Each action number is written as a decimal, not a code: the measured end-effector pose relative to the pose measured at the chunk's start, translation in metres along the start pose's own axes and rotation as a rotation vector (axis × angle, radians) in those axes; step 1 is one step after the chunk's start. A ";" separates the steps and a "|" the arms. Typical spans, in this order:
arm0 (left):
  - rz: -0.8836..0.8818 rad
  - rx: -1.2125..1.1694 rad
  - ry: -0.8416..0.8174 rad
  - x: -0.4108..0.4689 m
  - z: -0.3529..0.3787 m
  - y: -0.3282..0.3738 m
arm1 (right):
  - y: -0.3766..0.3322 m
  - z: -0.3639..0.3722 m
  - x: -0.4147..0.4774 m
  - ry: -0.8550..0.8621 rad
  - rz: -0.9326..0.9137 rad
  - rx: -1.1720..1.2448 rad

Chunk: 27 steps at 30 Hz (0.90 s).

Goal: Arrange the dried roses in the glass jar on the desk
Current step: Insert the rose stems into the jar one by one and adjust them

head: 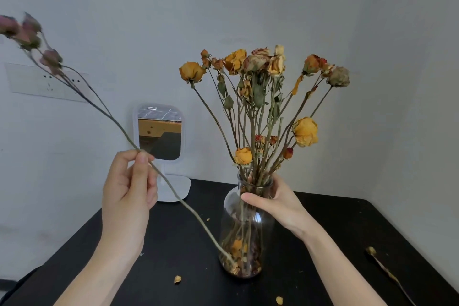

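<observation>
Left hand (129, 181) pinching a long pink-rose stem (119, 126) between thumb and fingers, buds (27, 32) blurred, high and far to the left; right hand (275, 202) wrapped round the neck of the glass jar (246, 243), which stands on the black table (335, 226) already crowded with yellow roses (260, 64). The stem's lower end crosses the jar's base; from where I stand it looks to lie outside the glass, though I cannot be sure.

Likely hazards: the stem is thin and brittle, so levering it against the jar could snap it; threading it through the packed neck may knock heads and shed more petals (177, 279) like those on the table; the swinging buds pass near the mirror (160, 131); the top-heavy jar could tip should the right hand slacken; a loose stem (387, 271) lies near the right edge, easily brushed off.
</observation>
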State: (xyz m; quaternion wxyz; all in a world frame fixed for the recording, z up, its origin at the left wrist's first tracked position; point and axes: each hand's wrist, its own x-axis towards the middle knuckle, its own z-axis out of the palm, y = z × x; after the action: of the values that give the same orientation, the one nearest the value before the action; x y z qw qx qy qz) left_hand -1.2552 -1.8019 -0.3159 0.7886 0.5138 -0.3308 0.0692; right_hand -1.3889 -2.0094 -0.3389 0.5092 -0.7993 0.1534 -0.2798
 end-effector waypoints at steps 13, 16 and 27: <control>0.192 -0.116 0.140 0.040 0.007 0.050 | -0.002 -0.018 -0.002 -0.110 0.094 -0.040; 0.152 -0.161 0.196 0.050 0.004 0.053 | -0.003 -0.024 0.000 -0.153 0.141 -0.025; -0.066 -0.270 0.225 0.078 0.015 0.052 | -0.006 -0.027 -0.002 -0.199 0.158 -0.040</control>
State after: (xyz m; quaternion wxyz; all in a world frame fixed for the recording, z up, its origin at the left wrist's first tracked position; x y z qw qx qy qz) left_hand -1.2254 -1.8085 -0.2263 0.8843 0.4028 -0.2297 0.0550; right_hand -1.4066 -2.0257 -0.3256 0.5264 -0.8185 0.1699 -0.1551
